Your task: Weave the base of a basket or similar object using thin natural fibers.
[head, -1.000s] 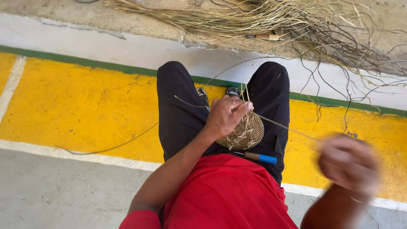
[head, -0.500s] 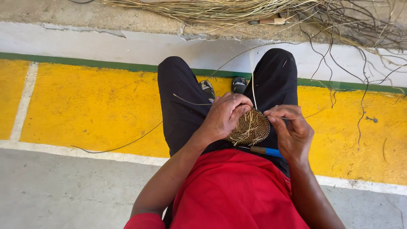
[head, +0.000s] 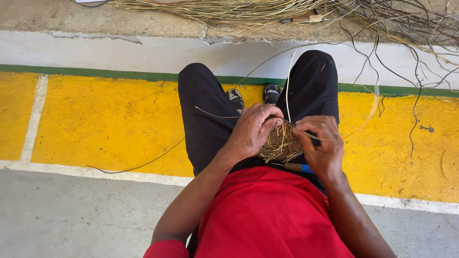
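I sit with a small round woven disc (head: 281, 142) of tan fibre on my lap, between my black-trousered knees. My left hand (head: 252, 130) grips the disc's left edge, fingers curled over its top. My right hand (head: 321, 145) pinches a thin pale fibre strand (head: 288, 91) at the disc's right edge; the strand rises past my right knee. A blue-handled tool (head: 299, 167) lies on my lap just under the disc, partly hidden by my right hand.
A heap of dry straw and dark twigs (head: 306, 12) lies on the concrete ledge ahead. The floor has a yellow painted band (head: 105, 124) edged in green and white. A long loose strand (head: 143, 165) trails to the left. My shoes (head: 253, 95) show between my knees.
My right hand swung in from far right, where it was pulling a strand, to the disc's right edge. My left hand kept its hold on the disc.
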